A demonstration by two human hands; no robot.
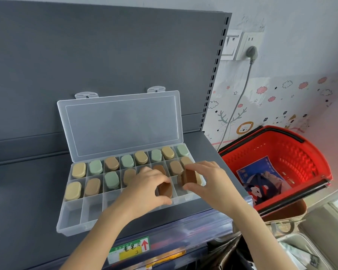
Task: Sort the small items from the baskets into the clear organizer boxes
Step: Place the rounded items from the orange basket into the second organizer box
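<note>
Box (pixel 72 215) open on shelf (pixel 27 191), near front edge: back row filled, middle row nearly, front row mostly bare. Roughly two-thirds done. Left hand (pixel 146 188) pinching one brown piece (pixel 165 190) over a cell; right hand (pixel 207 182) gripping more pieces (pixel 189 177) at right end.

The organizer box (pixel 113 193) sits on the shelf (pixel 27 191), the basket (pixel 281 162) to its right, both hands over its compartments.
</note>
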